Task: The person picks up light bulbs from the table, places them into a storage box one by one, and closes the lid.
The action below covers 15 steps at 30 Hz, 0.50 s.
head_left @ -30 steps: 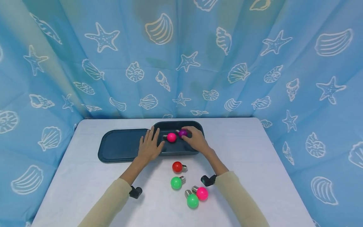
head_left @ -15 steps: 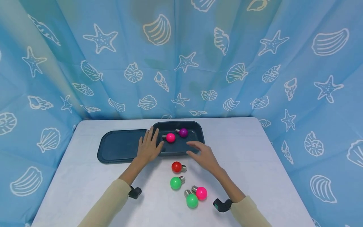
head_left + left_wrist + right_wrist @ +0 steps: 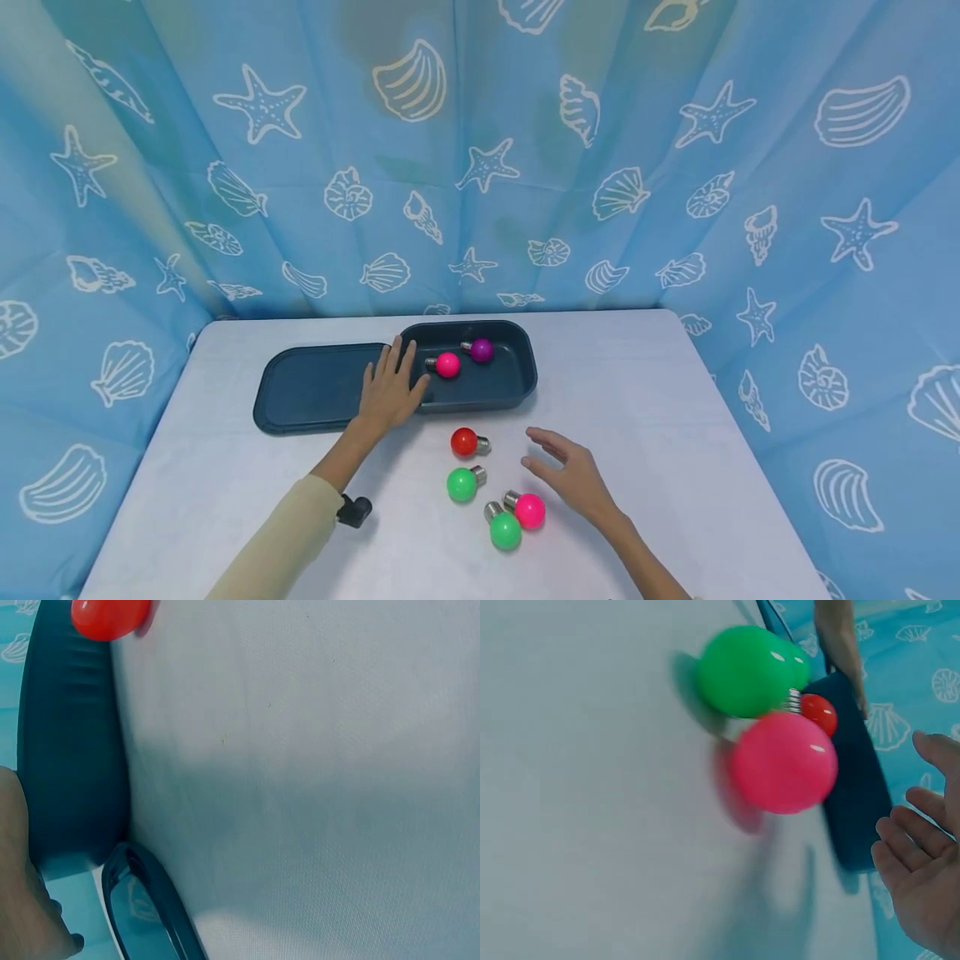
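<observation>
My left hand rests at the left end of the dark blue box, fingers straight and spread over its rim. Inside that box lie a pink light bulb and a purple light bulb. My right hand is over the table, right of the loose bulbs, fingers relaxed and holding nothing. Nearest to it is another pink bulb, beside a green bulb. A second green bulb and a red bulb lie between these and the box.
A flat dark blue lid lies left of the box, partly behind my left hand. All of it stands on a white-covered table. A blue curtain with white shells and starfish hangs behind and at the sides.
My right hand has let go of the purple bulb in the box and moved back towards me, down to the right of the loose bulbs. The left hand has stayed at the box.
</observation>
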Available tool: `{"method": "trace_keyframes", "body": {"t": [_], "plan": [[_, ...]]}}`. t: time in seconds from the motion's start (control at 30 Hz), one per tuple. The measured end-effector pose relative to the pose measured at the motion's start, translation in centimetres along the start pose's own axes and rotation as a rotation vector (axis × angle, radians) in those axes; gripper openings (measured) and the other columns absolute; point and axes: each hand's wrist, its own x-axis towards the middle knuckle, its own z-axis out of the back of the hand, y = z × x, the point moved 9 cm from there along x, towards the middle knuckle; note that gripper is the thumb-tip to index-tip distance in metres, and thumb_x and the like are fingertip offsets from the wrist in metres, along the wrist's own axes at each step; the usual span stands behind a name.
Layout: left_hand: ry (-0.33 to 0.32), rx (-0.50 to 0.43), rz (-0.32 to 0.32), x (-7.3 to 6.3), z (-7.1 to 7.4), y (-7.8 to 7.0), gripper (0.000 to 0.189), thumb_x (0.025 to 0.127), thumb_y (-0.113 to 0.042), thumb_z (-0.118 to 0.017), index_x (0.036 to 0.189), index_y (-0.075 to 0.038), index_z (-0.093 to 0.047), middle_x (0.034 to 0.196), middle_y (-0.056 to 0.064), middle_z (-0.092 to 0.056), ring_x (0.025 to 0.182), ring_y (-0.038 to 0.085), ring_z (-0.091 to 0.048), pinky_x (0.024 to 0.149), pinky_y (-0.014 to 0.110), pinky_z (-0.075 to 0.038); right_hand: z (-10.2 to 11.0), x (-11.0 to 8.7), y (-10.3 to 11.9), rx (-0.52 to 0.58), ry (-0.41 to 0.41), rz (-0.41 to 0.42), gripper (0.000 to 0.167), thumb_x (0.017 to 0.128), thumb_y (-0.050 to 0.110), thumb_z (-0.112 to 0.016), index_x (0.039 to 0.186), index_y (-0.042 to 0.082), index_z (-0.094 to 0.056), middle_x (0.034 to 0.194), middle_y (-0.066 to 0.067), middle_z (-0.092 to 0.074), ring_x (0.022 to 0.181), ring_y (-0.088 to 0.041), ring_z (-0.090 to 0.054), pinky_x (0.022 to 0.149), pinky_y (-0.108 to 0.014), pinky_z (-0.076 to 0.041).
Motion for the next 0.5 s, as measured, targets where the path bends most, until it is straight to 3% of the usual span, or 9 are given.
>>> {"method": "trace_keyframes", "body": {"t": [0.27, 0.5], "plan": [[0.009, -0.005, 0.009, 0.1, -0.2, 0.2, 0.072, 0.105, -0.046, -0.041, 0.162, -0.011, -0.013, 0.166, 0.016, -0.004, 0.150, 0.038, -0.008, 0.117, 0.061, -0.011, -1.9, -2.6, -2.4, 0.066, 0.099, -0.112, 0.052, 0.084, 0.022, -0.083, 0.131, 0.006, -0.066, 0.130, -0.007, -0.065, 0.125, -0.027, -0.057, 0.103, -0.040, -0.044], [0.009, 0.006, 0.010, 0.1, -0.2, 0.2, 0.072, 0.105, -0.047, -0.040, 0.162, -0.011, -0.013, 0.166, 0.015, -0.004, 0.150, 0.038, -0.009, 0.117, 0.061, -0.012, -2.8, -3.8, -3.6, 0.097, 0.180, -0.121, 0.055, 0.084, 0.022, -0.082, 0.133, 0.003, -0.063, 0.131, -0.012, -0.064, 0.124, -0.031, -0.057, 0.102, -0.038, -0.045]]}}
